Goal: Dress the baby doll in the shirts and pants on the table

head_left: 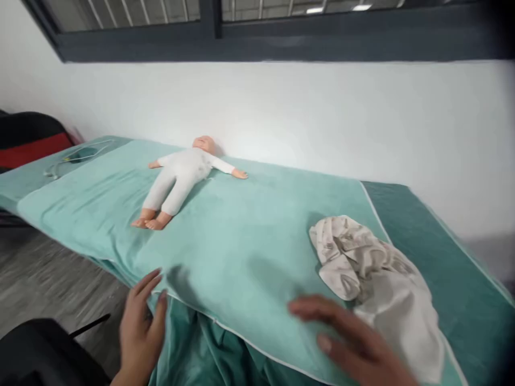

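Note:
My left hand [140, 321] hovers at the front edge of the green sheet [249, 230], its fingers apart and nothing in them. Lower right, my right hand [350, 338] is raised over the sheet with thumb and fingers parted, also holding nothing. Just beside and partly behind it lies a crumpled off-white cloth [398, 300] with small printed spots. Farther back, a baby doll [185, 163] in a white body suit rests on its back, arms spread, head close to the wall. Neither hand touches the doll.
A wire hanger-like object [84, 153] lies at the sheet's far left. A black and red chair [36, 142] stands beyond that end. The white wall [281, 118] borders the back, under a dark window frame [341, 45]. A dark object [44, 354] fills the lower left corner.

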### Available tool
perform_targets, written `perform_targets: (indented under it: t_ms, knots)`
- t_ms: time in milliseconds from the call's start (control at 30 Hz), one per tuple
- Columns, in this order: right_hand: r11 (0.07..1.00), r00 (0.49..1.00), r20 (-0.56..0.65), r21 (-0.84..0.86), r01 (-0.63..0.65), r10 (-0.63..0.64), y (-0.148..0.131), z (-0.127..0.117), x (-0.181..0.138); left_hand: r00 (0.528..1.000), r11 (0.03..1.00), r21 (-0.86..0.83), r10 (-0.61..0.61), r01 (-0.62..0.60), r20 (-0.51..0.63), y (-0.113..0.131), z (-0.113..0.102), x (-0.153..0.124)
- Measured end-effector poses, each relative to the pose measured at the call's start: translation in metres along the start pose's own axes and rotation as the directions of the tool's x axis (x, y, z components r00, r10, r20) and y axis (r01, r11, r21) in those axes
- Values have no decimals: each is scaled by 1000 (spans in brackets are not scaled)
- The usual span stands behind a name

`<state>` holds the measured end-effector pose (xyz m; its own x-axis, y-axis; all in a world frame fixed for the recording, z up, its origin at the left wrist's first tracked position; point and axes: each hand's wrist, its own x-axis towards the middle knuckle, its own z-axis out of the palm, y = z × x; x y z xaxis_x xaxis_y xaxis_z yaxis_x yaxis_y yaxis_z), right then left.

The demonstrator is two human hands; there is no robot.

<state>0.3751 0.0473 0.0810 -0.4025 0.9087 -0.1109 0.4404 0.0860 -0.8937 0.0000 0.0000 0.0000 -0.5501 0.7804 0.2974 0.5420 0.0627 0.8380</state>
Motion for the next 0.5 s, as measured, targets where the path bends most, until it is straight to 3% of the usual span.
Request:
perform_targets:
  t_ms: [67, 133, 200, 267, 300, 333, 433, 500]
  knots:
    - [929, 955, -286, -369, -33, -80, -4, -51, 7, 994, 945, -325, -11, 46, 108, 64, 56, 19]
    - [712, 911, -378, -685, -155, -166, -1, -88, 21, 945, 878, -464, 41, 121, 324, 112, 109, 29]
    - [493, 893, -422, -817, -299, -155, 5, -109, 35, 847, 881, -468, 192, 74, 496, 146, 159, 29]
    - [379, 882, -456, -841, -385, -117, 11, -117, 41, 659, 879, -473, 393, -64, 641, 170, 203, 21]
    - [358, 876, -472, -839, -410, -102, 13, -116, 40, 580, 866, -478, 467, -148, 667, 180, 224, 16]
    - [351, 871, -483, -834, -426, -91, 15, -113, 38, 544, 858, -456, 505, -236, 670, 189, 242, 11]
    - [366, 839, -535, -803, -471, -94, 22, -101, 26, 526, 862, -277, 484, -425, 699, 210, 286, 1]
    - [403, 799, -589, -765, -502, -123, 31, -99, 20, 526, 851, -179, 456, -493, 718, 219, 304, -2]
